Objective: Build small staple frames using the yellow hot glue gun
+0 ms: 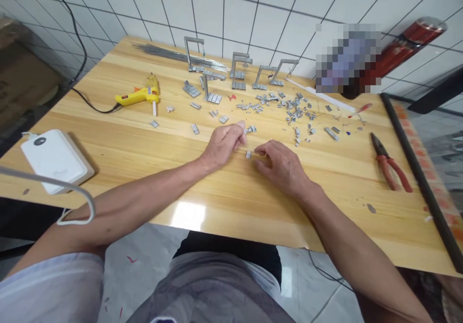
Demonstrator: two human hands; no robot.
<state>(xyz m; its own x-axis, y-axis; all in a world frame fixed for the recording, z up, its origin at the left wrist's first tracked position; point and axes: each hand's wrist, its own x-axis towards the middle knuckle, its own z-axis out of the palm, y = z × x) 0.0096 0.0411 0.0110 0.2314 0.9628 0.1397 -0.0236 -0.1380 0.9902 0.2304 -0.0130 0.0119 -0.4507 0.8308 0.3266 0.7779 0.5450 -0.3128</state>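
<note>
My left hand (224, 144) rests over the middle of the wooden table with its fingers curled together; whatever they may hold is hidden. Just past its fingertips lie several small grey pieces (251, 129). A small grey block (248, 154) sits on the wood between my two hands. To the right of that block is my right hand (280, 164), thumb and forefinger apart and nothing visible between them. Beyond both hands, many small grey scraps (296, 108) are scattered. Small grey stands with upright posts and top arms, one of them a near stand (212, 98), are grouped farther back.
At the left are a yellow glue gun (139, 95) and a white power bank (56, 159) with a cable. Thin metal rods (159, 52) lie at the back. Red-handled pliers (388, 161) lie on the right, near a dark-edged frame (415, 168). A tiled wall (238, 14) stands behind.
</note>
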